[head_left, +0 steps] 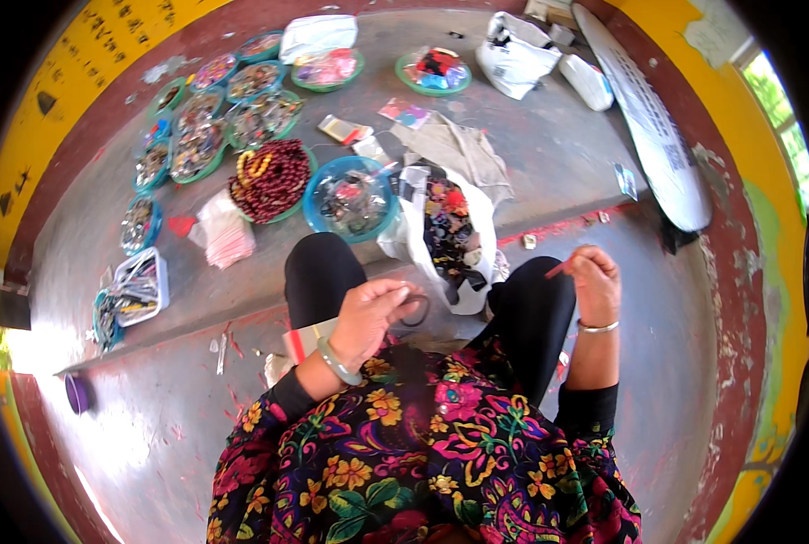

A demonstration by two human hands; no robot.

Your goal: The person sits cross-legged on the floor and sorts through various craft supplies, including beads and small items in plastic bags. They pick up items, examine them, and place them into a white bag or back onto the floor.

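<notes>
Seems to be a makeshift craft workspace in a worn room, judging by plastic basins (312, 214) of dark red beads (282, 189) and small pieces (264, 118) across a grey floor (567, 154), between yellow-and-maroon walls (774, 150) with peeling paint (718, 41).

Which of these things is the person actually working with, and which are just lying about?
Seemingly in use:
- dark loop, in the left hand
- thin red strip, in the right hand
- open white bag by the knees

Apparently just lying about:
- purple container
- long white wrapped bundle
</notes>
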